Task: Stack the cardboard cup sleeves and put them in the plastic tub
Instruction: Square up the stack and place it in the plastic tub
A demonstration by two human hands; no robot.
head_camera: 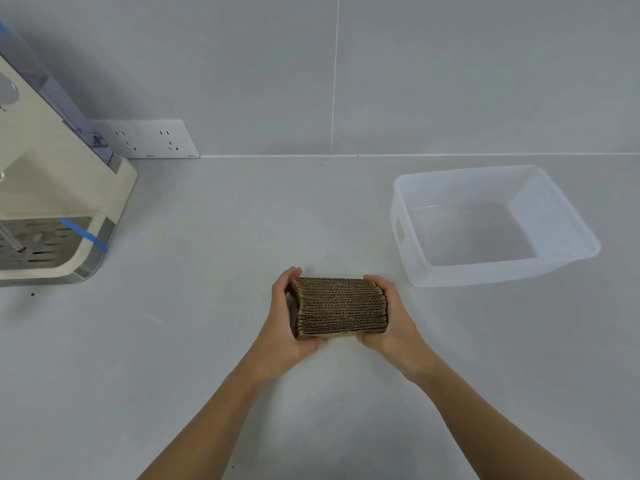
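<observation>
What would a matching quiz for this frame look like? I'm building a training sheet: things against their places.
Things:
1. stack of cardboard sleeves
2. plastic tub
3. socket plate
4. cream machine

Places:
A. far left of the counter
B. on the wall, at the counter's back edge
C. right of the hands, empty
D. pressed between left hand and right hand

Pairs: 1-D, 2-C, 3-B, 4-A

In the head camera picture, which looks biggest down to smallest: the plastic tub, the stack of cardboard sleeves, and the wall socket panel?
1. plastic tub, clearly the largest.
2. and 3. socket panel and stack of cardboard sleeves look about alike; the stack sits nearer the camera, so no firm ranking.
</observation>
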